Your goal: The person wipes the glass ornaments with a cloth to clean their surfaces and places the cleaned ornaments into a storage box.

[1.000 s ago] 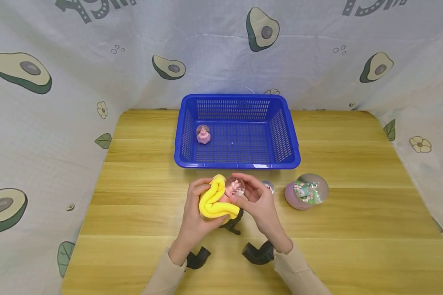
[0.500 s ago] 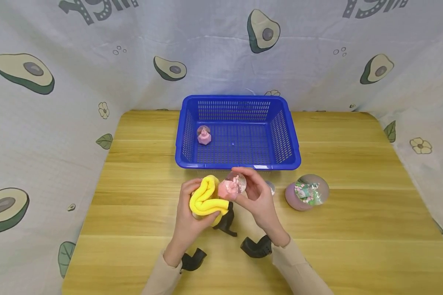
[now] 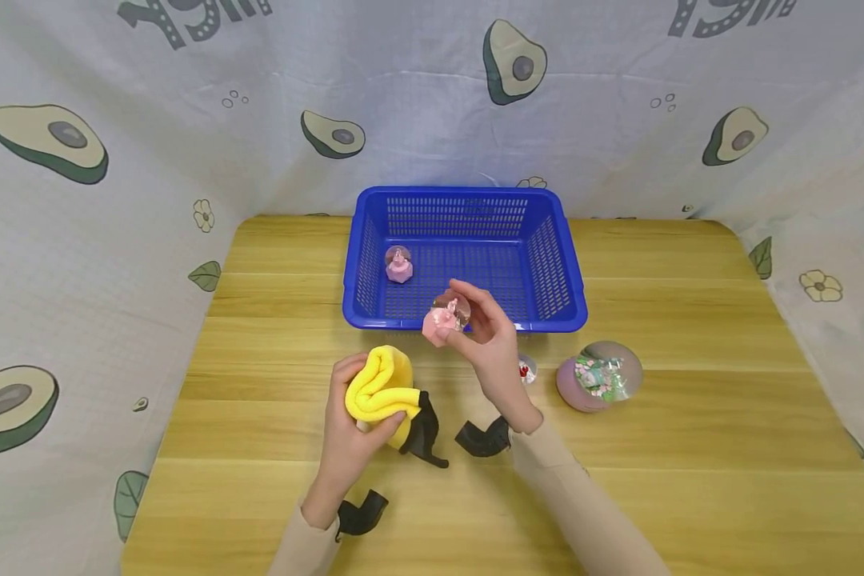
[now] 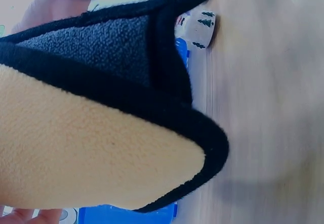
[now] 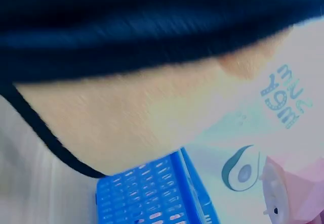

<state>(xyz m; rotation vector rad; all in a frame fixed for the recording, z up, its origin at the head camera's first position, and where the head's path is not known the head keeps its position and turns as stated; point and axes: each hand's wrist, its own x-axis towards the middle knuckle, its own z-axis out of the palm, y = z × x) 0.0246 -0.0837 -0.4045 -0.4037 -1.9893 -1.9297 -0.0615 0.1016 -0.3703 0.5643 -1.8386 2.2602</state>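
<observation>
In the head view my left hand grips a folded yellow cloth, with black trim hanging off its right side. The cloth's lighter side and black edging fill much of the left wrist view. My right hand pinches a small snow globe with a faceted pink base, over the front rim of the blue basket. Its pink base shows at the corner of the right wrist view. A similar pink snow globe stands inside the basket at the left.
A larger snow globe with a lilac base lies tilted on the wooden table, right of my right hand. Partly hidden behind that wrist is a small globe with something red inside. A printed curtain hangs behind the basket.
My right hand has drawn the pink snow globe out of the yellow cloth and carried it forward to the basket's front rim. My left hand has shifted left with the cloth.
</observation>
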